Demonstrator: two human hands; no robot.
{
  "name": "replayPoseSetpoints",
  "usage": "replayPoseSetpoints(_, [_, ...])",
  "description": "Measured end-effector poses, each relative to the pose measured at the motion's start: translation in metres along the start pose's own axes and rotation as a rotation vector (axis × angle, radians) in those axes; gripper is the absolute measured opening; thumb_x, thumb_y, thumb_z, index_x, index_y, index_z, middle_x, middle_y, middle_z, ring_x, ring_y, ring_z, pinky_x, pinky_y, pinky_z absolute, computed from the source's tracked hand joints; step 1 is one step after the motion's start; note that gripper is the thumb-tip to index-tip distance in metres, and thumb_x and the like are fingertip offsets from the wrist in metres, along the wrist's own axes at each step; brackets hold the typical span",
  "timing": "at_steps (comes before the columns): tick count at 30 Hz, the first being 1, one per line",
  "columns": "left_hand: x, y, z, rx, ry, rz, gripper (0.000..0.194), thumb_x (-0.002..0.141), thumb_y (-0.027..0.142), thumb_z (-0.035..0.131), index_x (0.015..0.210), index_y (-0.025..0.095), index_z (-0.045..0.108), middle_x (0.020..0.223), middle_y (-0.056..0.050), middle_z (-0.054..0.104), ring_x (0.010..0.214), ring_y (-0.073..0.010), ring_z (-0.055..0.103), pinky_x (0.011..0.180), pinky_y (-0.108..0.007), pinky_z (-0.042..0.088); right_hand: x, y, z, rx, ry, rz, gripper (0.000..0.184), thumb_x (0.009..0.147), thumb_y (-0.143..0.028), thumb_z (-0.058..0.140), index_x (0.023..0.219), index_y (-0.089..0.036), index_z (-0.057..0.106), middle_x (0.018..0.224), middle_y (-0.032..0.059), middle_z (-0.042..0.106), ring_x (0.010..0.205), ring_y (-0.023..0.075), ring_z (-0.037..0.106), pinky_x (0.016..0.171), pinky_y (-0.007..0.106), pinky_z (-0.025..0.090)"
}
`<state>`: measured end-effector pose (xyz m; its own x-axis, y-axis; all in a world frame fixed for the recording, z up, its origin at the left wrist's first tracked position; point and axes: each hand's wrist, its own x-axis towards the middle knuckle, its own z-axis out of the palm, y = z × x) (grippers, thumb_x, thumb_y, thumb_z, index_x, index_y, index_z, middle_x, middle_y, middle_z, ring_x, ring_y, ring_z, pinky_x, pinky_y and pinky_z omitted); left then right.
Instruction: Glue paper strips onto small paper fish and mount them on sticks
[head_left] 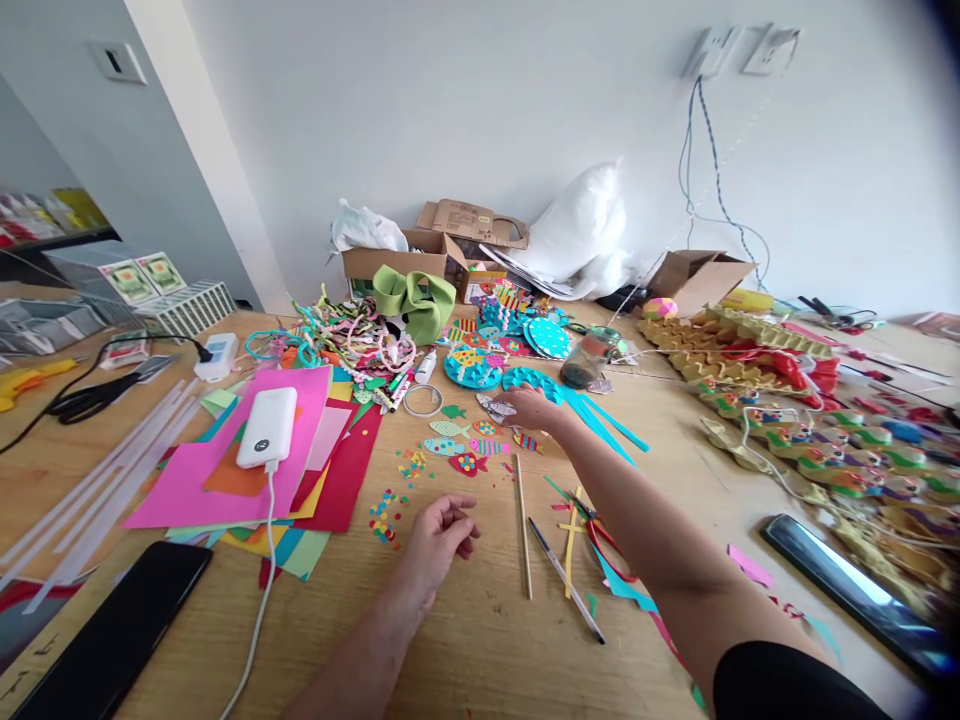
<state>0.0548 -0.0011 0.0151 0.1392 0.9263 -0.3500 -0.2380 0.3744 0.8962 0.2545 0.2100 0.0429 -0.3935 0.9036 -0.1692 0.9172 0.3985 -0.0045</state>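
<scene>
My right hand [531,410] reaches far across the table, its fingertips together at a grey-and-white patterned paper fish [495,407]; the underside of the grip is hidden. Near that hand is a blue paper ring [531,380] and loose blue strips [611,425]. Several colourful paper fish, among them a red one [468,464] and a striped pink one [489,446], lie just in front. Loosely curled, my left hand [442,540] rests over the wood with nothing visible in it. Beside it lie small round paper dots [385,518] and a thin wooden stick [523,530].
Red-handled scissors [611,550] and a pen [566,580] lie under my right forearm. Coloured paper sheets [202,470] with a white power bank [268,428] are at left. A glass jar [591,358] stands behind. Painted egg cartons [825,430] and a phone [847,590] occupy the right.
</scene>
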Motion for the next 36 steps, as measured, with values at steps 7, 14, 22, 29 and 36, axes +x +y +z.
replayPoseSetpoints(7, [-0.001,0.000,-0.001,0.000,0.004,0.014,0.035,0.065,0.027,0.061,0.095,0.010,0.059,0.066,-0.002,0.062,0.051,-0.0100,0.052,0.050,-0.023,0.042,0.001,-0.007,0.000,-0.015,0.042,-0.079,0.037,0.077,-0.022,0.062,0.114,-0.027,0.064,0.115,0.0073,0.062,0.111,0.0305,0.047,0.086,0.038,0.035])
replayPoseSetpoints(14, [0.000,0.001,-0.002,-0.007,0.018,0.032,0.039,0.064,0.031,0.067,0.096,0.010,0.059,0.067,-0.001,0.061,0.054,-0.0109,0.054,0.053,-0.024,0.044,-0.011,0.018,-0.027,0.081,0.167,-0.008,0.031,0.084,-0.027,0.056,0.113,-0.025,0.065,0.115,0.0064,0.064,0.109,0.0251,0.052,0.088,0.033,0.038])
replayPoseSetpoints(22, [-0.002,-0.003,0.001,0.034,0.000,0.072,0.043,0.060,0.030,0.072,0.096,0.010,0.060,0.067,0.001,0.059,0.055,-0.0102,0.053,0.052,-0.024,0.045,-0.079,0.065,-0.015,0.150,0.110,0.129,0.036,0.079,-0.037,0.062,0.108,-0.016,0.066,0.104,0.0094,0.069,0.091,0.0216,0.063,0.075,0.026,0.045])
replayPoseSetpoints(29, [0.002,-0.004,0.000,0.080,-0.001,0.114,0.042,0.059,0.028,0.071,0.096,0.012,0.060,0.067,0.001,0.059,0.056,-0.0103,0.052,0.052,-0.024,0.044,-0.091,0.053,0.018,0.121,0.092,0.230,0.043,0.076,-0.039,0.062,0.111,-0.013,0.064,0.104,0.0126,0.068,0.093,0.0267,0.062,0.074,0.029,0.044])
replayPoseSetpoints(36, [0.005,-0.006,0.000,0.096,0.009,0.148,0.040,0.056,0.025,0.071,0.093,0.013,0.060,0.066,0.001,0.058,0.055,-0.0098,0.051,0.051,-0.023,0.044,-0.091,0.051,0.022,0.119,0.104,0.252,0.042,0.079,-0.040,0.056,0.110,-0.011,0.063,0.103,0.0139,0.068,0.093,0.0272,0.062,0.071,0.028,0.043])
